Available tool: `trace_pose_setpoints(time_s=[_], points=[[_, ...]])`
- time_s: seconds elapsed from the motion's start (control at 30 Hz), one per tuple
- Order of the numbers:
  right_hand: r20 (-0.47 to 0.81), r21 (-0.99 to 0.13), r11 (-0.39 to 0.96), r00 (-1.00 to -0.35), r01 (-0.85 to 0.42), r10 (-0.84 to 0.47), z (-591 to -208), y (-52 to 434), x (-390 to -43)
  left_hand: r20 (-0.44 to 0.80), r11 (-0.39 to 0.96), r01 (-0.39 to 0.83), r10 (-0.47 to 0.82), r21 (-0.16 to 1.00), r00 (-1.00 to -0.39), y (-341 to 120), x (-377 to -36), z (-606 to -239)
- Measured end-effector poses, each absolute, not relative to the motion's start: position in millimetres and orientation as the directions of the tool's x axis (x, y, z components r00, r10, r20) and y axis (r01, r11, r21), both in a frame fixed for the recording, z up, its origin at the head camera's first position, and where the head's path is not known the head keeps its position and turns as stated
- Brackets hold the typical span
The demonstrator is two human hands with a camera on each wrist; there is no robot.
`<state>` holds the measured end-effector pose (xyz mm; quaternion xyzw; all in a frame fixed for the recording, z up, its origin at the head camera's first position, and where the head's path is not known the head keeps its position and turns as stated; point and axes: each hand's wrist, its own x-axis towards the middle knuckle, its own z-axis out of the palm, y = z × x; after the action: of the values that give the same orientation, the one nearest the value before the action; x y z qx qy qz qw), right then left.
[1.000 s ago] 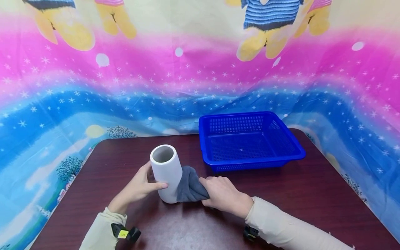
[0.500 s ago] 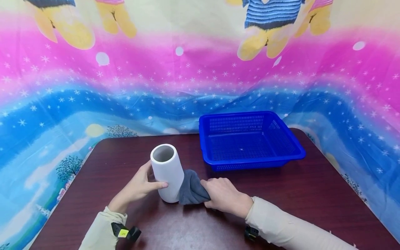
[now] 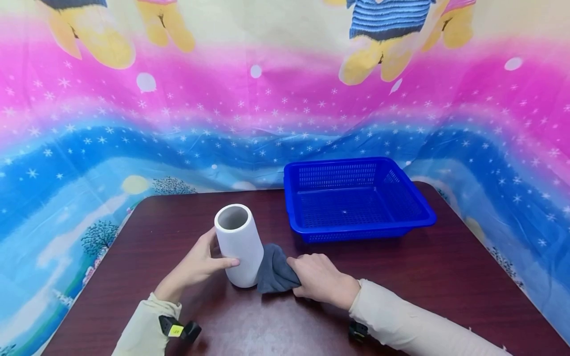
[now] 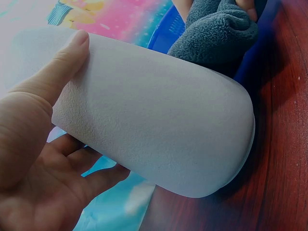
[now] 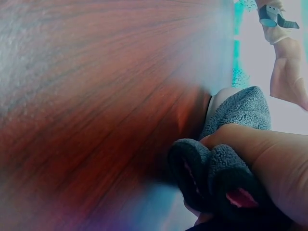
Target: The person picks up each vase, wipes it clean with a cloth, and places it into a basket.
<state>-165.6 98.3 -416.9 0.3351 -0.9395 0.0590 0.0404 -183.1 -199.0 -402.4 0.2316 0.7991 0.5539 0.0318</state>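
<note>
A white vase (image 3: 239,252) with an open round mouth stands near the middle of the table, its base close to the tabletop. My left hand (image 3: 200,264) holds it from the left, thumb across the front and fingers behind. In the left wrist view the thumb (image 4: 67,62) lies along the smooth wall of the vase. My right hand (image 3: 322,279) grips a bunched grey towel (image 3: 277,271), whose free end meets the lower right side of the vase. Folds of the fuzzy towel (image 5: 245,110) stick out around the right fingers in the right wrist view.
A blue plastic basket (image 3: 356,230) with perforated walls sits at the back right of the dark red wooden table (image 3: 178,222). A colourful printed curtain (image 3: 249,113) hangs behind the table and along its sides.
The right hand and towel have shifted slightly right and down along the vase's lower side. The left hand keeps its hold, and the vase has barely moved.
</note>
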Motion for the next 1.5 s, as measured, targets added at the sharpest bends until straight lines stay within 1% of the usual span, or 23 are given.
trace_pose_setpoints(time_s=[0.27, 0.7, 1.13, 1.5], points=[[0.091, -0.081, 0.773, -0.777, -0.629, -0.623, -422, 98, -165, 0.202, 0.273, 0.329, 0.405, 0.904, -0.892, -199, -181, -402], [0.084, -0.112, 0.784, -0.792, -0.611, -0.605, -419, 101, -163, 0.213, 0.274, 0.342, 0.409, 0.899, -0.887, -201, -179, -402], [0.096, -0.149, 0.788, -0.802, -0.597, -0.589, -418, 107, -163, 0.220, 0.263, 0.347, 0.414, 0.900, -0.883, -200, -179, -402], [0.125, -0.162, 0.792, -0.809, -0.588, -0.575, -409, 116, -164, 0.223, 0.274, 0.354, 0.413, 0.894, -0.883, -199, -181, -401]])
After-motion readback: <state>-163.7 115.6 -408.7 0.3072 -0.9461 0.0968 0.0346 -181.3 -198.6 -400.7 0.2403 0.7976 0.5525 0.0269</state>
